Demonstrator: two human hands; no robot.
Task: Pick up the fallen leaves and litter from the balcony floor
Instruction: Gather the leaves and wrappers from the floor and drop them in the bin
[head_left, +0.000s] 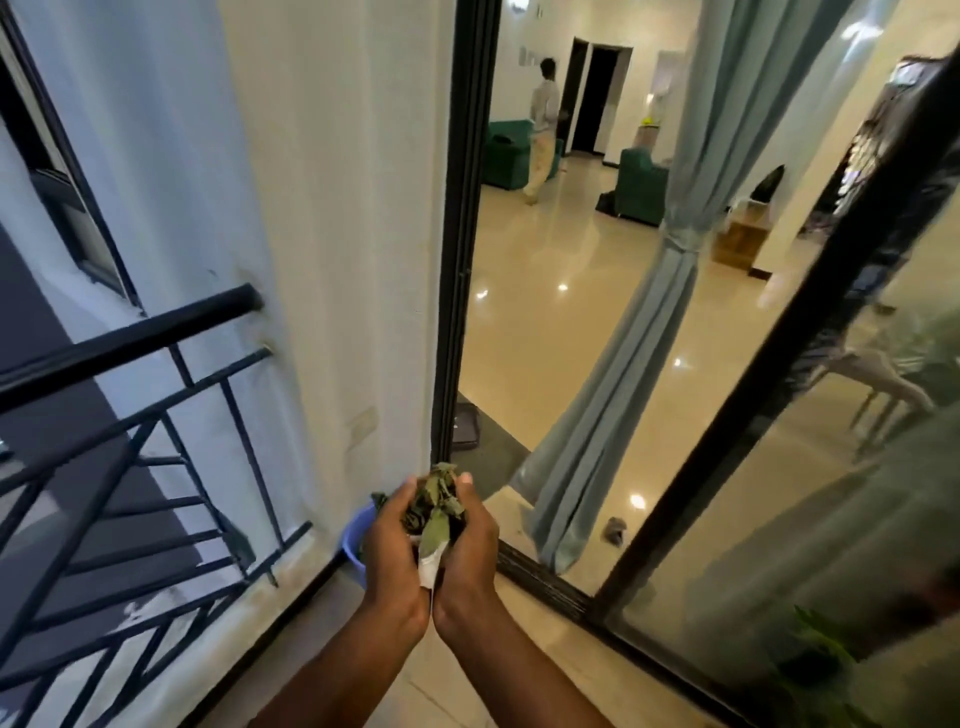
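A bunch of dry green-brown leaves with a scrap of white paper litter is cupped between both my hands at the lower middle of the head view. My left hand presses the bunch from the left and my right hand from the right, wrists close together. Just beyond and below my left hand, a blue plastic bucket stands on the balcony floor against the white wall, mostly hidden by my hand.
A black metal railing closes the balcony on the left. The sliding door frame opens onto a glossy tiled room with a tied grey curtain, green sofas and a person walking far inside. A glass pane is on the right, a green plant near it.
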